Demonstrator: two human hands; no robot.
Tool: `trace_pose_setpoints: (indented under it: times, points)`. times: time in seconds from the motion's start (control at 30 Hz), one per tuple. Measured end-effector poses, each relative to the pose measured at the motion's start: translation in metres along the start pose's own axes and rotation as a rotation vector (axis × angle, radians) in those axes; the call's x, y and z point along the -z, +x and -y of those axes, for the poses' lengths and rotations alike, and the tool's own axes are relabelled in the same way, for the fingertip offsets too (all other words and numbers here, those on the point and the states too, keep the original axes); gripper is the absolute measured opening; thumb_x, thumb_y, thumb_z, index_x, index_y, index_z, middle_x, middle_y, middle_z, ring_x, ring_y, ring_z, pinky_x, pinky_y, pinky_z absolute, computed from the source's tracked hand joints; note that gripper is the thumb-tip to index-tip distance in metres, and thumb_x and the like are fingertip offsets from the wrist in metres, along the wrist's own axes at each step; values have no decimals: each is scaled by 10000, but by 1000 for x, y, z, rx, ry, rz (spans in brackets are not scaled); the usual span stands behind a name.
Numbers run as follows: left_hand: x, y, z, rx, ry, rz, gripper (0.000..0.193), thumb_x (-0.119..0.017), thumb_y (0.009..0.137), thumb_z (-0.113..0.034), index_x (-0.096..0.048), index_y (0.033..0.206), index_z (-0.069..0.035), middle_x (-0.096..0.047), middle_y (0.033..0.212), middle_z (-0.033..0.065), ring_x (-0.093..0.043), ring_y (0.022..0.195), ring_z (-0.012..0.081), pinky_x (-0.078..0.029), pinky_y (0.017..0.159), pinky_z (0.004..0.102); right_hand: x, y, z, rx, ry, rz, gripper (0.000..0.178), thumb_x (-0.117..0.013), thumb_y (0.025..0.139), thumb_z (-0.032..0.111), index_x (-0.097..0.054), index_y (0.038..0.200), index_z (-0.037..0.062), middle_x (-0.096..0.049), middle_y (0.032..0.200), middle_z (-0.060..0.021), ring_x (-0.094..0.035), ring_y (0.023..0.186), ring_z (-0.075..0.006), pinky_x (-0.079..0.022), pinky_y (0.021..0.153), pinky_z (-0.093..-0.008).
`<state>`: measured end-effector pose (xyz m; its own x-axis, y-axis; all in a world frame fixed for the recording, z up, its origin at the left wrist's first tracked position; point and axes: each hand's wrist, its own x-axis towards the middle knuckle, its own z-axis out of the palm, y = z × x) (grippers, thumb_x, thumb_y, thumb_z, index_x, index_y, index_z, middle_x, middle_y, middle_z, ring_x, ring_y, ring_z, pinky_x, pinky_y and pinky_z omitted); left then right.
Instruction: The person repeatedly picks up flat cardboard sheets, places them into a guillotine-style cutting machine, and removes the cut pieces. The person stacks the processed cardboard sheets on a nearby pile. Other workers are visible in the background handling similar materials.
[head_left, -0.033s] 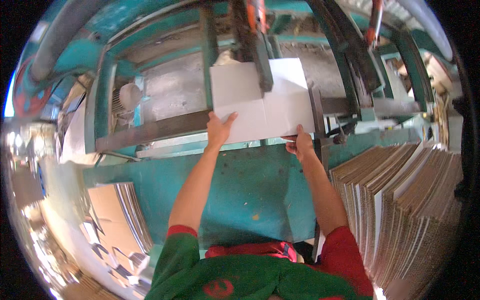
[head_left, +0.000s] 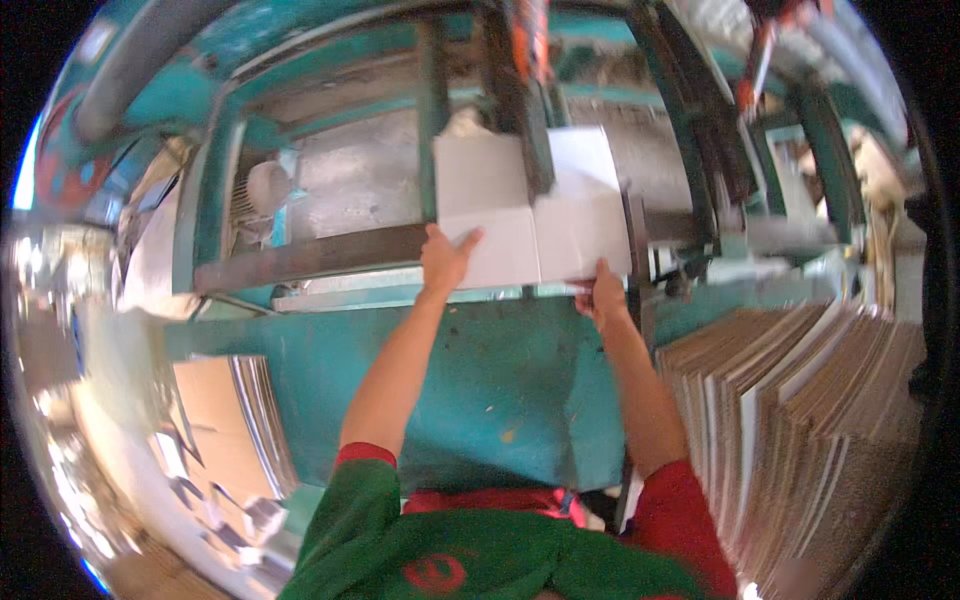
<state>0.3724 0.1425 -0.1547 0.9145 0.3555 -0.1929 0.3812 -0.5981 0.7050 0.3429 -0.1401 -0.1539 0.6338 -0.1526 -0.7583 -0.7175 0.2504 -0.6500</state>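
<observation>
view shifted slightly, both hands' fingers (head_left: 472,239) (head_left: 603,268) holding white board (head_left: 500,255), teal bench (head_left: 480,380), cardboard stack (head_left: 765,400)

No readable text, labels or numbers

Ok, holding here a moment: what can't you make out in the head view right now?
All in the head view:
Underside of the white sheet: hidden, since its top faces the camera.
Part of the sheet's far side: behind the dark bar.
Whether the left hand grips or just presses: the hand itself hides its undersides.
Orange-red part: blurred, cut off by the top edge.
Clutter at far left: too blurred to identify.
</observation>
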Motion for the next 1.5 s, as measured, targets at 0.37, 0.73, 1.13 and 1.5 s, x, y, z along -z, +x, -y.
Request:
trace_pose_setpoints:
  times: [0.37, 0.73, 1.13, 1.5]
  points:
    - [17, -143, -4, 83, -223, 107, 886, -738, 726, -598, -405, 1190, 79, -610, 1060, 331, -612, 1011, 473, -502, 844, 513, 97, -68, -87, 309, -48, -78, 515, -368, 989, 494, -549, 1027, 14, -588, 671, -106, -478, 472, -177, -366, 378, -282]
    - [286, -376, 118, 314, -442, -706, 608, -781, 781, -401, -599, 1162, 37, -685, 1048, 161, -665, 919, 242, -525, 835, 369, -49, -255, -138, 469, -365, 718, 290, -498, 990, 241, -588, 1048, -28, -680, 828, -149, -665, 651, -208, -562, 596, -330]
    - [336, -430, 310, 584, -578, -956, 714, -755, 834, -335, -410, 1327, 49, -570, 1205, 199, -564, 1064, 251, -476, 897, 377, -62, -274, -254, 203, -530, 500, 210, -538, 955, 151, -593, 1074, -13, -695, 885, -144, -684, 667, -200, -563, 595, -301]
    - [320, -372, 358, 433, -913, -1112, 661, -813, 772, -325, -492, 1126, 132, -634, 1073, 250, -666, 911, 343, -583, 810, 476, -14, -330, -370, 278, -681, 182, 205, -618, 882, 175, -635, 1036, 42, -707, 826, -115, -692, 705, -183, -560, 638, -351]
